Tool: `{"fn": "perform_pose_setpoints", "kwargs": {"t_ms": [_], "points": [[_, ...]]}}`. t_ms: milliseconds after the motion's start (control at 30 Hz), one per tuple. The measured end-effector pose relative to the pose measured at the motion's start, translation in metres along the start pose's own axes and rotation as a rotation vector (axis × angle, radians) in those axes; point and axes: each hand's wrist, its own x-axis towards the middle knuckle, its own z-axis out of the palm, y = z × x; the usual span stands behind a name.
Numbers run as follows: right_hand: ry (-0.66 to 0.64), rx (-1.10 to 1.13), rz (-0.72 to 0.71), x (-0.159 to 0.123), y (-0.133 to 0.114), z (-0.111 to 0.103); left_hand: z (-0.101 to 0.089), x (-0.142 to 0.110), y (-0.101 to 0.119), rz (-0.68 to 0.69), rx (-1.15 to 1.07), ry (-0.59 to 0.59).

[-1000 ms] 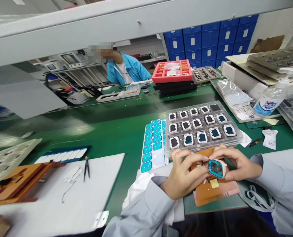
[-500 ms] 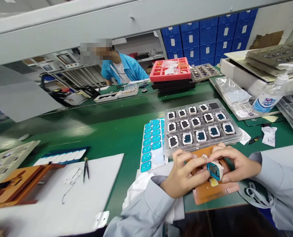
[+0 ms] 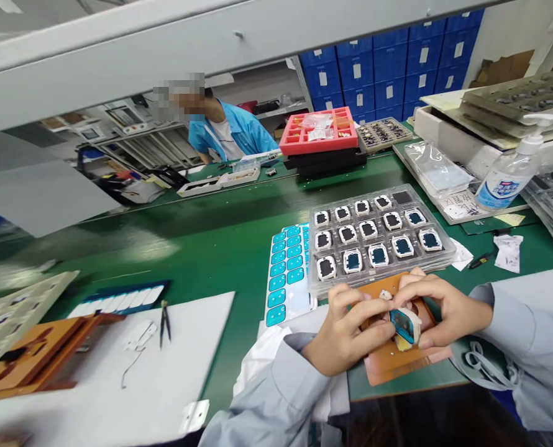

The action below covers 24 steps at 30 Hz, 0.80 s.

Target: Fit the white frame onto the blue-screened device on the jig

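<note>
My left hand and my right hand both pinch a small white watch case with a blue film face. I hold it just above an orange jig block at the near edge of the green table. The case is tilted with its face turned to the left. Right behind my hands lies a clear tray of white watch cases. A sheet of blue stickers lies left of that tray.
Black tweezers rest on a white sheet to the left, beside another orange jig. A pump bottle, a black pen and stacked trays stand at the right. A red tray and a person in blue are across the table.
The watch case has turned in my fingers, its blue face swinging from towards me to the left and lower onto the orange jig. Both hands stayed in place.
</note>
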Motion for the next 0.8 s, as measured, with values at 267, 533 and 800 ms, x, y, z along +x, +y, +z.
{"fn": "perform_pose_setpoints", "kwargs": {"t_ms": [267, 533, 800], "points": [[0.004, 0.081, 0.017, -0.002, 0.002, 0.001, 0.001, -0.003, 0.0, -0.022, -0.044, -0.013], [0.074, 0.229, 0.007, -0.004, 0.001, 0.003, -0.002, 0.006, 0.005, -0.155, -0.13, 0.029], [0.107, 0.344, -0.04, -0.008, 0.001, 0.019, 0.002, 0.0, 0.002, -0.49, -0.492, -0.014]]}}
